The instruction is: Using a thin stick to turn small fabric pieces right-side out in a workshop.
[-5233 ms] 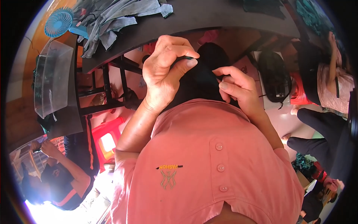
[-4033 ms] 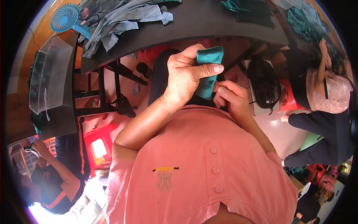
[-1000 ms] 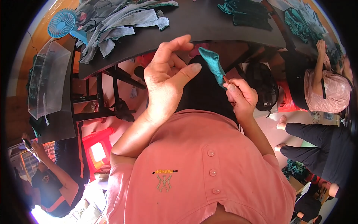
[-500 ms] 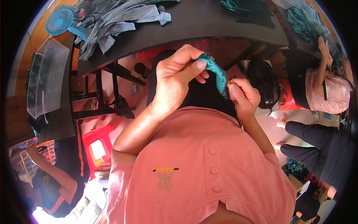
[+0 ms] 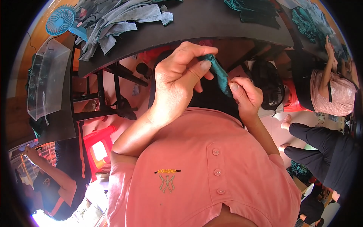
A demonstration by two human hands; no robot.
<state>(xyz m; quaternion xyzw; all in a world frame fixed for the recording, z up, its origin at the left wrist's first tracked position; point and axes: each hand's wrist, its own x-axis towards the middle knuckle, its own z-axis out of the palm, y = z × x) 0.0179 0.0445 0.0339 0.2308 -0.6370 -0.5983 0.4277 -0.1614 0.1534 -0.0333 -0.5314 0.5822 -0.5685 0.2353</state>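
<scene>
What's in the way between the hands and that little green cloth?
Nothing that I can see: the left hand pinches the upper end of the green cloth, and the right hand is closed at its lower end.

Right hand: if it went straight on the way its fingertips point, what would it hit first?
Most likely the teal cloth piece, whose lower end is right by the right hand's fingertips. The left hand looks next along. Depth is unclear here.
</scene>
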